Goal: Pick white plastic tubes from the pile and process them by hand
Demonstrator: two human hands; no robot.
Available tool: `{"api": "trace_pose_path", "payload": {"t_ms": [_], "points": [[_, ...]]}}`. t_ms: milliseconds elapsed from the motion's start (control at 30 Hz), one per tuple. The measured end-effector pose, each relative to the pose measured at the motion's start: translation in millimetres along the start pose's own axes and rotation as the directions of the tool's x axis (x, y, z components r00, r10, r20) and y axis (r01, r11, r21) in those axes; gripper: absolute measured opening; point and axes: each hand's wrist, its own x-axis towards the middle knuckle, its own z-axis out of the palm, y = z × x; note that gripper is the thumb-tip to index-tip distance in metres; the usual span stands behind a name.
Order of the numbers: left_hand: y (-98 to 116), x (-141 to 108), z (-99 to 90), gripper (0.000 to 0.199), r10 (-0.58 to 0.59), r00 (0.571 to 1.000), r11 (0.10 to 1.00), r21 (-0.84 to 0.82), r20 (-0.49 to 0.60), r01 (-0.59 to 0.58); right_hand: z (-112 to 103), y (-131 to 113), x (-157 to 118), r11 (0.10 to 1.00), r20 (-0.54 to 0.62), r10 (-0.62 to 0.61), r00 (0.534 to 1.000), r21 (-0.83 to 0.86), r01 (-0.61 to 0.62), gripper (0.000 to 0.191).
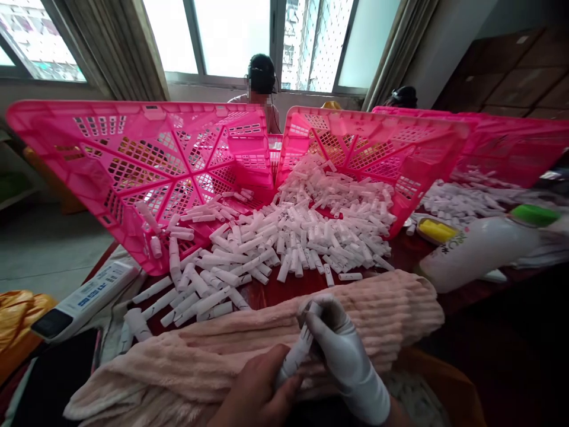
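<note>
My bare left hand (260, 385) is closed around the lower part of a white tube (294, 359) with thin dark marks on it. My right hand (344, 350), in a white glove, pinches at the tube's upper end; whether a second small piece is in those fingers I cannot make out. Both hands are over a pink ribbed towel (382, 314) along the near table edge. Beyond the towel lies a large heap of similar white tubes (293, 237), spilling out of tipped pink plastic baskets (178, 172).
A white bottle with a green cap (484, 246) lies at right, beside a small dish with something yellow (438, 230). On the left are a long white box (86, 299) and a dark flat object (57, 379). Another person (261, 77) sits behind the baskets.
</note>
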Motion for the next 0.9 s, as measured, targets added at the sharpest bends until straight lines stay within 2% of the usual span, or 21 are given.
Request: {"api": "trace_pose_path", "payload": {"t_ms": [100,167,267,367,433,533,600,633,700,733,767,833,867,900], "points": [[2.3,-2.2,2.9,0.033,-0.02,0.998,0.981,-0.192,-0.056,0.009,2.7,2.8,-12.3,0.999,0.142,0.019,0.99,-0.03,-0.015,0.041],[0.8,-2.2,6.1,0.038,-0.02,0.998,0.956,-0.294,-0.062,0.0,4.2,6.9,-20.1,0.997,0.22,0.07,0.973,0.026,-0.078,0.039],[-5.4,-0.6,11.1,0.043,-0.03,0.999,0.929,-0.369,-0.032,0.016,3.8,15.0,-26.3,0.966,0.22,0.125,0.967,0.196,-0.169,0.04],[-11.8,1.8,13.6,0.045,-0.065,0.998,0.911,-0.408,-0.015,0.053,1.8,24.5,-26.1,0.955,0.209,0.137,0.968,0.231,-0.185,0.045],[-13.0,3.3,13.9,0.039,-0.061,0.997,0.951,-0.308,-0.05,0.043,1.2,30.8,-24.9,0.966,0.23,0.154,0.961,0.168,-0.195,0.048],[-6.7,5.9,14.6,0.026,-0.091,0.991,0.996,-0.006,-0.097,0.09,1.2,36.6,-24.7,0.984,0.274,0.165,0.947,0.021,-0.178,0.046],[2.3,8.1,14.1,0.021,-0.106,0.993,0.986,0.126,-0.06,0.112,-2.9,35.6,-27.0,0.991,0.222,0.136,0.966,-0.041,-0.13,0.041],[7.2,9.7,12.4,0.018,-0.074,0.997,0.982,0.171,0.002,0.073,-8.4,33.3,-29.4,0.994,0.14,0.103,0.985,-0.062,-0.095,0.04],[14.3,14.0,3.4,0.019,0.017,0.992,0.967,0.248,0.122,-0.047,-31.4,25.5,-38.9,0.991,-0.104,-0.001,0.995,-0.134,-0.013,0.041],[15.2,17.1,-4.1,0.021,0.054,0.989,0.948,0.303,0.14,-0.095,-50.1,20.5,-46.7,0.985,-0.225,-0.052,0.973,-0.174,0.012,0.038],[13.9,20.7,-13.6,0.023,0.078,0.99,0.919,0.377,0.117,-0.117,-73.7,15.1,-56.9,0.974,-0.337,-0.097,0.936,-0.223,0.02,0.037],[4.4,30.1,-35.8,0.033,0.09,0.995,0.819,0.571,-0.029,-0.058,-132.3,5.2,-83.4,0.933,-0.479,-0.152,0.865,-0.358,-0.034,0.05],[-2.6,35.8,-46.9,0.037,0.096,0.991,0.754,0.657,-0.097,-0.009,-163.8,0.9,-98.2,0.856,-0.536,-0.212,0.818,-0.505,-0.109,0.053],[-10.2,42.1,-56.9,0.039,0.092,0.987,0.688,0.725,-0.135,0.035,-193.9,-3.0,-112.0,0.725,-0.547,-0.241,0.802,-0.651,-0.226,0.054]]}}
